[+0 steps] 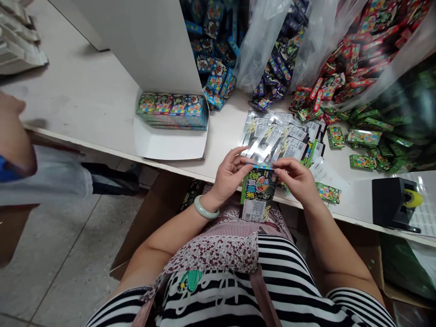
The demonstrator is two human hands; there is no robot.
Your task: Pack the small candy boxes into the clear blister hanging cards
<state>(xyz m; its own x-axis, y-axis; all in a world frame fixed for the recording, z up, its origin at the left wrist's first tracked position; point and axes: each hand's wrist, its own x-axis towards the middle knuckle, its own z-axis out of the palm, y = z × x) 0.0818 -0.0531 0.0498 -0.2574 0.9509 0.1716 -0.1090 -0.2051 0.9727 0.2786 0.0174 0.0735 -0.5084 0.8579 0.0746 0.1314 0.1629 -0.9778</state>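
Black-and-green printed flat pouch [260, 188]: hanging past the edge of the white table [85, 100]; left hand [231, 176] and right hand [296, 179] pinching its top, both grips nearly closed. Hazard: either pinch slackening, possibly dropping it. Open white cardboard box [170, 144]: holding multicoloured cartons [172, 105]. Translucent plastic bags [260, 50]: containing red cartons [354, 59], purple cartons [279, 70].

White table [91, 104] | open carton [170, 144] | flat pouches [293, 148] | small packets [335, 137] | tape dispenser [388, 202]
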